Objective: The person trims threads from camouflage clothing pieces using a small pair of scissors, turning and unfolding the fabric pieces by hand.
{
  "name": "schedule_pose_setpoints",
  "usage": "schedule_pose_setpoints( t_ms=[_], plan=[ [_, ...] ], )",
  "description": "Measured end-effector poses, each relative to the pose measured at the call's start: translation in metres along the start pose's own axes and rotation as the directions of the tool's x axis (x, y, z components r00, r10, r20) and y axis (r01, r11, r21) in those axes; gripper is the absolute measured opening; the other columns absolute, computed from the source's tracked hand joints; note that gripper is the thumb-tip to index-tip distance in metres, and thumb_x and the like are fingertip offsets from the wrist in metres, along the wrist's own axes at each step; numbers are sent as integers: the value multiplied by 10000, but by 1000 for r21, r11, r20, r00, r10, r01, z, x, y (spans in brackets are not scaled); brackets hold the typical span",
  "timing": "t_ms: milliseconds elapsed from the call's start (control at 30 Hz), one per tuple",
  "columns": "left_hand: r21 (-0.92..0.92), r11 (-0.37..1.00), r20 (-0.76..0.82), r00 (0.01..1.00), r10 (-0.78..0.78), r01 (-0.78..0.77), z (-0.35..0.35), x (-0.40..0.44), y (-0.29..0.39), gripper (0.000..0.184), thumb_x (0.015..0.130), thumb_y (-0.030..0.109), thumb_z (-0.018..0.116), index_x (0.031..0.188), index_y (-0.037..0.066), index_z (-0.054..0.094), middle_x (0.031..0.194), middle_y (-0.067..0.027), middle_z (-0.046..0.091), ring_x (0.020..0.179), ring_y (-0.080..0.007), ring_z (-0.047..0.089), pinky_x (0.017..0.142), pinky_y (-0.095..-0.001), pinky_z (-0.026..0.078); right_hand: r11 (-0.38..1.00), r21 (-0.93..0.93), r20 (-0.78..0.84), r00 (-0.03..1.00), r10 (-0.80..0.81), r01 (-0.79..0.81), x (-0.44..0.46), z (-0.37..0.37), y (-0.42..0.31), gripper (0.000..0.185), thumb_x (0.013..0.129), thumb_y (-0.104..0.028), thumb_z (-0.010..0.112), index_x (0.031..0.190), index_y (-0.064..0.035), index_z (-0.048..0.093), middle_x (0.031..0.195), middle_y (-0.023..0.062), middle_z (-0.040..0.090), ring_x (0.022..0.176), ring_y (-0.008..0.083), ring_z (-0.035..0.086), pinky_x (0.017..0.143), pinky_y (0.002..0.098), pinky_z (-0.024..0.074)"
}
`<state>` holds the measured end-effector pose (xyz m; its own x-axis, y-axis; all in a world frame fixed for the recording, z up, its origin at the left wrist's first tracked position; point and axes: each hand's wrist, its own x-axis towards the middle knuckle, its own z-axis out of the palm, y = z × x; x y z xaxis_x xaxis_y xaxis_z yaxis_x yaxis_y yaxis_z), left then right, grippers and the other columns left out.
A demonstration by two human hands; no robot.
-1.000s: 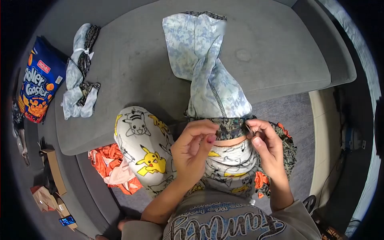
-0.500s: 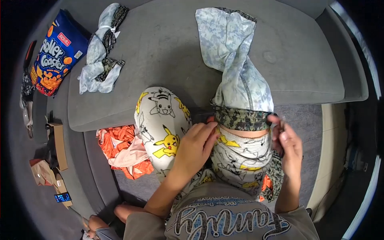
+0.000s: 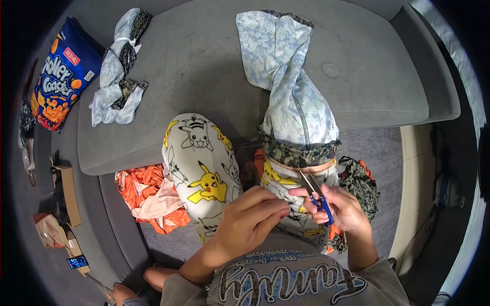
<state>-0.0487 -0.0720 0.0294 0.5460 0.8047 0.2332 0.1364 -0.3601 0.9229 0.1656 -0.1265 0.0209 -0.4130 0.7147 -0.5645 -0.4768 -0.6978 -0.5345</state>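
My right hand (image 3: 352, 211) holds small scissors (image 3: 321, 203) by their blue handles, with the blades pointing up and away from me. Just left of them, my left hand (image 3: 250, 219) is closed in a pinch above my lap; what its fingertips hold, if anything, is too small to make out. A pale blue camouflage garment piece (image 3: 298, 102) is pulled over my right knee and stretches onto the sofa. Its dark green camouflage band (image 3: 298, 154) circles my thigh, over patterned cartoon trousers (image 3: 209, 186). Both hands are apart from the cloth band.
On the grey sofa (image 3: 189, 66) lies a tied bundle of similar cloth (image 3: 115, 81), beside a blue snack bag (image 3: 66, 76). Orange cloth (image 3: 153, 199) lies below my left leg, and dark camouflage cloth (image 3: 360, 191) at the right. Cardboard boxes (image 3: 69, 196) and a phone (image 3: 77, 262) are at the left.
Both hands have moved towards me, away from the camouflage band. The right hand has turned inward and the scissors now show clearly. The whole view has shifted slightly.
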Motion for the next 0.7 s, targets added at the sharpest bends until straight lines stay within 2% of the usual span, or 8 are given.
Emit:
schedule_pose_setpoints(
  t_ms=[100,167,300,400,467,500,700],
  plan=[
    [-11,1000,8,1000,-28,28,0,-2,-2,99,763,18,676,857,-9,669,773,-95,610,656,-191,587,571,-267,448,999,-35,-54,998,-42,40,-2,3,-7,627,977,-425,314,1298,110,372,767,7,402,563,47,338,459,181,294],
    [0,999,10,999,-36,36,1,-2,-3,95,763,18,675,852,-11,667,775,-97,612,658,-189,589,572,-264,450,999,23,-70,997,-38,40,-2,0,-7,627,974,-427,322,1292,110,377,751,-1,392,552,42,346,442,171,308],
    [-9,1000,1,1000,-25,25,1,-2,-3,88,762,11,672,846,-14,665,776,-99,613,657,-184,590,569,-261,448,999,-33,-108,994,-8,4,-1,-1,-13,645,949,-448,393,1257,118,410,731,-1,400,481,23,351,370,150,301],
    [1,999,-10,999,-50,50,-1,-3,-2,89,763,6,668,849,-16,662,773,-99,610,656,-180,589,568,-260,448,998,-50,-42,999,27,-29,-4,-8,-13,645,929,-447,447,1207,135,445,714,7,430,432,19,354,346,144,299],
    [19,998,-18,998,-60,61,-2,-2,-1,100,763,3,668,861,-17,658,767,-100,606,652,-179,587,565,-258,448,997,5,114,991,70,-71,-5,-18,-8,561,937,-395,470,1199,100,488,702,-17,429,432,27,378,351,173,342],
    [17,998,-19,998,-63,63,-2,-2,-2,100,763,3,668,861,-17,658,767,-100,606,652,-179,587,565,-258,448,997,5,114,991,73,-74,-4,-19,-6,561,937,-395,470,1199,100,488,702,-17,429,432,27,378,351,173,342],
    [-24,999,4,1000,-28,28,0,-2,-2,103,761,0,672,861,-17,653,764,-101,603,646,-186,583,559,-256,444,996,84,-37,999,12,-8,2,-18,-4,534,935,-387,480,1118,113,522,640,-29,430,391,18,355,332,166,310]
  ],
)
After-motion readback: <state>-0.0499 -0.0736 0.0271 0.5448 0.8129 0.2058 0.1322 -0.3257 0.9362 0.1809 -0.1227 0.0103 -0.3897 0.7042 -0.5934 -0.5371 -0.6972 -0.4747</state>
